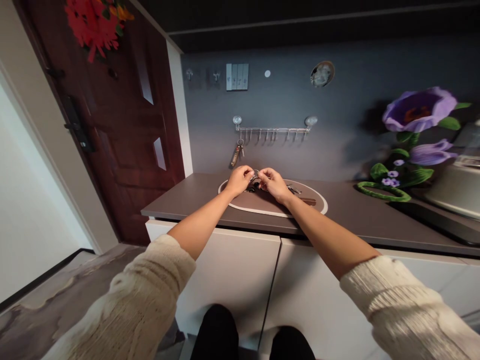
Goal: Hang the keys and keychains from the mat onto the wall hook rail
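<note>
Head view, centre — left hand (240,180) and right hand (273,184) pinch a small metal ring (256,174) — above the oval mat (262,206).

Left hand (239,180) + right hand (273,183): pinching metal ring (256,171) | oval mat (258,204): below | hook rail (273,130): keys (242,151) hanging

Countertop (180,197): brown-grey | oval mat (262,204): brown, pale rim | door (123,145): dark red-brown | large flower (420,111): purple, orange centre
</note>
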Tool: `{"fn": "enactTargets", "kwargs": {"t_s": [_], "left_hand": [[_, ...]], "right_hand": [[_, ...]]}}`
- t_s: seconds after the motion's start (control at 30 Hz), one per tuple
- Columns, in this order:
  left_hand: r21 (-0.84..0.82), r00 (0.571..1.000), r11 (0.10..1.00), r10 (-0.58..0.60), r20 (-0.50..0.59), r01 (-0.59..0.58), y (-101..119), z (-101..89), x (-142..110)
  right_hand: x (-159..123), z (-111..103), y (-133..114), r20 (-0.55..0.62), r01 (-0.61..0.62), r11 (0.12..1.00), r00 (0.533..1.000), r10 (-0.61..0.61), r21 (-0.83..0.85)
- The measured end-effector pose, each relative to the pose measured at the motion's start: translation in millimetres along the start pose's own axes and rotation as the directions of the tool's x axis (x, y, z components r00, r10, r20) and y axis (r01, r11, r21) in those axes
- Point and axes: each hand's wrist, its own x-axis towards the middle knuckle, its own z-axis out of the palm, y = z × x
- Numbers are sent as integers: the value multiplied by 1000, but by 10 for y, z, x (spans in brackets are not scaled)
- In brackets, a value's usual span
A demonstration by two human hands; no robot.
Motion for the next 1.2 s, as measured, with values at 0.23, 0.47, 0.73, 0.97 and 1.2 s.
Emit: {"fn": "enactTargets", "kwargs": {"t_s": [0.23, 0.47, 0.73, 0.97, 1.2], "left_hand": [[60, 997, 995, 76, 0, -76, 13, -4, -13], [-49, 996, 999, -19, -82, 15, 44, -22, -4], [-175, 985, 984, -68, -158, 40, 28, 3, 31], [-183, 953, 980, -122, -276, 73, 29, -29, 53], [-155, 921, 976, -196, -336, 151, -95, -141, 124]], "right_hand": [[18, -10, -7, -32, 30, 1000, 999, -30, 8], [-9, 15, -49, -30, 17, 1000, 999, -17, 19], [52, 75, -107, -52, 11, 999, 999, -9, 33], [284, 136, -203, -92, 35, 999, 995, -35, -3], [529, 203, -297, -66, 132, 987, 988, -139, -95]]}}
